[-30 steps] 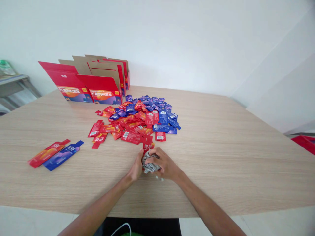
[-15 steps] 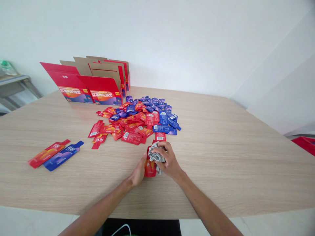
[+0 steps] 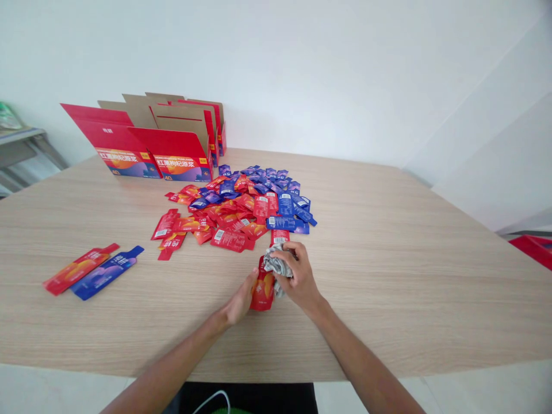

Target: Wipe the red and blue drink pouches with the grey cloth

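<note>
My left hand [image 3: 240,298] grips the left edge of a red drink pouch [image 3: 263,293] with an orange fruit print, near the front of the table. In my right hand [image 3: 301,278] is a crumpled grey-and-white cloth [image 3: 277,263], pinched between thumb and fingers. The cloth lies against the pouch's upper right part and covers some of it. Just beyond my hands a loose pile of red pouches [image 3: 230,238] and blue pouches [image 3: 285,204] spreads over the table.
Open red cardboard boxes [image 3: 183,164] stand in rows at the back left. At the left, one red pouch [image 3: 80,270] and one blue pouch [image 3: 107,273] lie side by side on the wooden table [image 3: 409,276]. A red object [image 3: 532,250] shows at the right edge.
My right hand and the cloth have shifted slightly up and right, uncovering more of the red pouch. My left hand still grips it. The view has moved a little.
</note>
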